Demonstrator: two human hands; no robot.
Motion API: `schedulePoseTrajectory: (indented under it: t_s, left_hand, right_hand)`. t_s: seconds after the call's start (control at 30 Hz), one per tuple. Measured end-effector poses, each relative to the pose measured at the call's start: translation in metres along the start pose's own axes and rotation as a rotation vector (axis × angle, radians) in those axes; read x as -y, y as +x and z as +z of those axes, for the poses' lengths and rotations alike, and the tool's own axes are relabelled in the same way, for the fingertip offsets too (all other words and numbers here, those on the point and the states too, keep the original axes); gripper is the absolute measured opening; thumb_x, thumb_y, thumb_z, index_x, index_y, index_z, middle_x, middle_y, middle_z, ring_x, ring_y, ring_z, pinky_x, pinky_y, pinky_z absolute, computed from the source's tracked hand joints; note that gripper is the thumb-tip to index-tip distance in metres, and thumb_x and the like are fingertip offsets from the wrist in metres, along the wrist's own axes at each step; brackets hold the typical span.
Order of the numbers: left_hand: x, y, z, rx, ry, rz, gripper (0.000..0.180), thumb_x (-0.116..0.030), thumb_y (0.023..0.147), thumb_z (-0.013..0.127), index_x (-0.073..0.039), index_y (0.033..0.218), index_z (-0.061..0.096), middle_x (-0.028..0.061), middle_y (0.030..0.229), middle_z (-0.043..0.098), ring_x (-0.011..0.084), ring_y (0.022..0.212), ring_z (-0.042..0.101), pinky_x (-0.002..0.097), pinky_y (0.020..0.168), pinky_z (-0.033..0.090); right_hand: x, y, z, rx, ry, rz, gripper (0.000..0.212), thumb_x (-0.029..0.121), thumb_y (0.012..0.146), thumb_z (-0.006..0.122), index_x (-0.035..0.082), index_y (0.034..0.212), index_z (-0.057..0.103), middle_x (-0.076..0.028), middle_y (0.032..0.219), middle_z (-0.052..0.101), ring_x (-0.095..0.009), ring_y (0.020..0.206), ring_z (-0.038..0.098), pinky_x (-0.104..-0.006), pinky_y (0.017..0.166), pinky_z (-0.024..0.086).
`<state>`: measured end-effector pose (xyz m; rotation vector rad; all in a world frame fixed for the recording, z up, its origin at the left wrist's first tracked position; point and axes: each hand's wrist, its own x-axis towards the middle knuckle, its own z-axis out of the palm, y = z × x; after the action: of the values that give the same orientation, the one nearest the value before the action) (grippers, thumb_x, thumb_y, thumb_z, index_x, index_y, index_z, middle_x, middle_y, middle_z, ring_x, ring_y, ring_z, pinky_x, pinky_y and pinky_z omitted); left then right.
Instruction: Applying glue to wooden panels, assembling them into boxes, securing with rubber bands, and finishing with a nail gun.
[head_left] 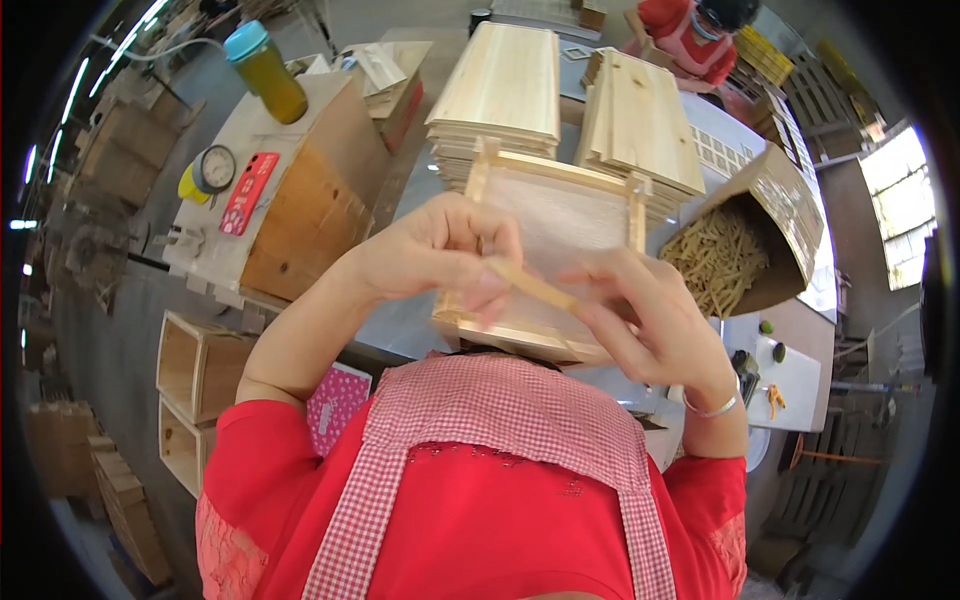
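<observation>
A short, thin wooden strip is held up in front of my chest. My left hand pinches its left end between thumb and curled fingers. At the other end, the thumb and fingers of my right hand close on the strip, slightly smeared by motion. Below both hands lies a rectangular wooden frame with a pale, whitish panel inside. My hands and the strip hide part of its middle and near side.
Two stacks of thin wooden boards stand beyond the frame. To the right, a tilted cardboard box holds many small wooden strips. A bottle and a red card sit on the left bench. Another person works at the far right.
</observation>
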<state>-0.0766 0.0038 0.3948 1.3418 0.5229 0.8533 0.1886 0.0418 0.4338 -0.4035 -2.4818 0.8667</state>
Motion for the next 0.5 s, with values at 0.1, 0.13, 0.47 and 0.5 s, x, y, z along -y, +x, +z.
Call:
schedulePoseTrajectory:
  t_s: [0.1, 0.13, 0.47, 0.5]
  left_hand:
    - [-0.005, -0.022, -0.023, -0.051, 0.439, 0.076, 0.012, -0.009, 0.082, 0.066, -0.006, 0.076, 0.057, 0.0009, 0.062, 0.054, 0.0120, 0.058, 0.055, 0.0260, 0.061, 0.046]
    - [-0.009, -0.024, -0.036, -0.159, 1.003, 0.187, 0.014, -0.010, 0.081, 0.067, -0.008, 0.073, 0.055, 0.0007, 0.062, 0.053, 0.0135, 0.059, 0.054, 0.0272, 0.066, 0.047]
    - [0.027, -0.034, -0.091, -0.326, 1.351, 0.195, 0.022, -0.014, 0.079, 0.064, -0.007, 0.074, 0.044, 0.0040, 0.076, 0.054, 0.0279, 0.080, 0.057, 0.0419, 0.099, 0.040]
    - [0.028, -0.045, -0.082, -0.314, 1.247, 0.147, 0.024, -0.017, 0.077, 0.067, -0.007, 0.077, 0.045, 0.0060, 0.085, 0.057, 0.0297, 0.092, 0.059, 0.0420, 0.100, 0.040]
  right_hand:
    - [-0.015, -0.007, -0.012, 0.024, -0.145, -0.059, 0.019, 0.016, 0.082, 0.071, 0.007, 0.097, 0.064, -0.008, 0.063, 0.055, -0.033, 0.069, 0.059, -0.0419, 0.073, 0.046]
    - [-0.026, -0.010, -0.021, 0.025, -0.240, -0.109, 0.016, 0.017, 0.080, 0.073, 0.007, 0.090, 0.066, -0.008, 0.063, 0.053, -0.030, 0.066, 0.056, -0.0403, 0.076, 0.044]
    - [-0.149, -0.063, -0.051, -0.194, -0.326, 0.139, 0.042, 0.034, 0.096, 0.050, 0.000, 0.071, 0.049, -0.014, 0.083, 0.062, -0.030, 0.089, 0.058, -0.0469, 0.102, 0.037]
    - [-0.142, -0.073, -0.045, -0.213, -0.264, 0.181, 0.047, 0.040, 0.095, 0.049, 0.002, 0.068, 0.046, -0.015, 0.088, 0.064, -0.031, 0.097, 0.057, -0.0504, 0.107, 0.033]
